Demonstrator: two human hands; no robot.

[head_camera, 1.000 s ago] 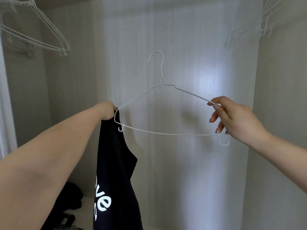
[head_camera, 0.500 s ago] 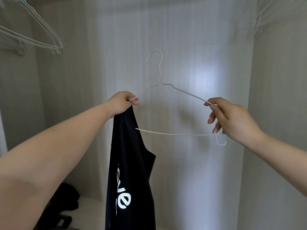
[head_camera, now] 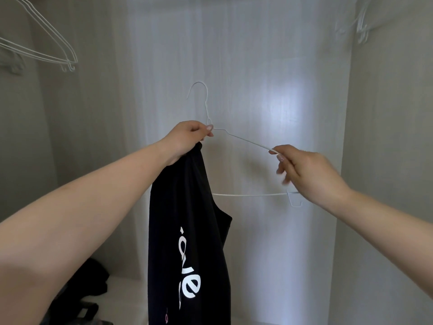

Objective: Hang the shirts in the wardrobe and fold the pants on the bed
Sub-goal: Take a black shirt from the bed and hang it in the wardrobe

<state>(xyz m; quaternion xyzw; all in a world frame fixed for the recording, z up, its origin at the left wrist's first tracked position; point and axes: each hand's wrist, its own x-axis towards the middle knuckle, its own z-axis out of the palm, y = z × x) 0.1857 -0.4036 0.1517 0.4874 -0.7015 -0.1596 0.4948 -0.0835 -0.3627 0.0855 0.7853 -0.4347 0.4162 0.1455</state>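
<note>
A black shirt [head_camera: 187, 231] with white lettering hangs down in front of the open wardrobe. My left hand [head_camera: 187, 137] grips its top edge together with the white wire hanger [head_camera: 248, 195] just below the hook. The shirt covers the hanger's left arm. My right hand [head_camera: 307, 172] pinches the hanger's right arm near its end, with the other fingers loosely spread. The hanger is held up in the air, its hook pointing up and touching nothing.
White wire hangers [head_camera: 46, 50] hang at the top left, and more hangers [head_camera: 360, 26] at the top right. Dark clothes [head_camera: 89, 289] lie on the wardrobe floor at the lower left. The pale back wall [head_camera: 269, 78] stands behind the hanger.
My left hand has slid the shirt's top edge from the hanger's left tip up its left arm to the neck. My right hand has moved a little inward along the right arm.
</note>
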